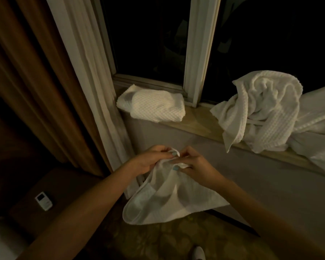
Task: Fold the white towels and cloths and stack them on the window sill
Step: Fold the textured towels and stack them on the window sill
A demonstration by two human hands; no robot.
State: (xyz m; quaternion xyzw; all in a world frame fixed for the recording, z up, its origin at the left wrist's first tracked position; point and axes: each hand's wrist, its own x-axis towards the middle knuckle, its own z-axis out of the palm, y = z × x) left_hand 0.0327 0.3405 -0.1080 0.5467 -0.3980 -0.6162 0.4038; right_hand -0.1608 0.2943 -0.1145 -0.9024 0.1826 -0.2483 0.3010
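Cloth (169,201), one, in left hand (152,158), right hand (193,164); folded towel (154,104), one.

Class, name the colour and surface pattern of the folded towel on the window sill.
White with a waffle-weave grid texture: the folded towel, seen in the head view.

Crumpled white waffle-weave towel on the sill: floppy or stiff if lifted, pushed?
Probably floppy: the crumpled white waffle-weave towel lies in soft folds, so it should unfurl and hang. One corner droops over the wooden window sill edge, so a push may slide it off. Likely not slippery; the weave looks coarse.
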